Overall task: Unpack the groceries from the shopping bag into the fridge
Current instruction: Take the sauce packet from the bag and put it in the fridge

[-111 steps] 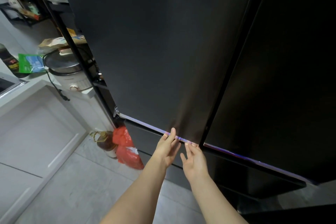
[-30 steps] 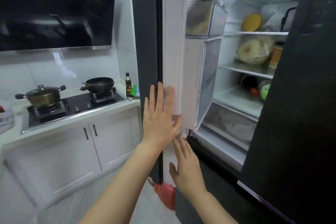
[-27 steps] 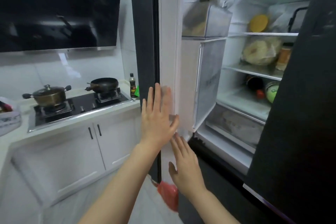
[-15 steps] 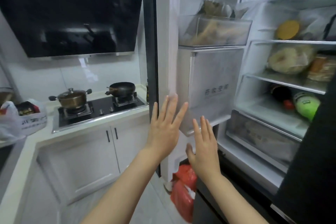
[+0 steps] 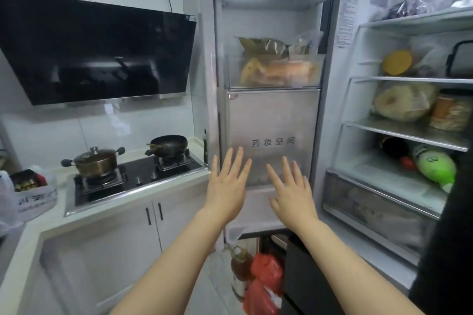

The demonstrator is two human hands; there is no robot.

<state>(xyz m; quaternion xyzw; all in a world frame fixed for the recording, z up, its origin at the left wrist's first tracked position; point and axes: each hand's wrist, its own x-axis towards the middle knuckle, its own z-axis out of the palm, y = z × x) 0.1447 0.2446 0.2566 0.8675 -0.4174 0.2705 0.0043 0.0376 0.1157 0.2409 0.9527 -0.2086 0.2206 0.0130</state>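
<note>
The fridge's left door (image 5: 271, 120) stands swung wide, its inner side facing me with a frosted compartment and a clear bin of packets above. My left hand (image 5: 226, 185) and my right hand (image 5: 291, 192) are both flat and spread, fingers up, in front of the door's lower part; neither holds anything. The fridge interior (image 5: 404, 133) at right shows shelves with bagged food, a jar, a green bottle (image 5: 435, 166) and a drawer below. A white shopping bag (image 5: 30, 194) with goods in it rests on the counter at far left.
A gas hob (image 5: 133, 179) carries a lidded pot (image 5: 96, 161) and a black pan (image 5: 169, 143), under a black hood (image 5: 97, 51). An oil bottle (image 5: 240, 266) and red bags (image 5: 263, 284) sit on the floor by the fridge. The dark right door (image 5: 450, 250) edges the frame.
The closed fridge door has been pulled open and swung fully to the left. My hands have left its edge and now spread side by side before its inner face.
</note>
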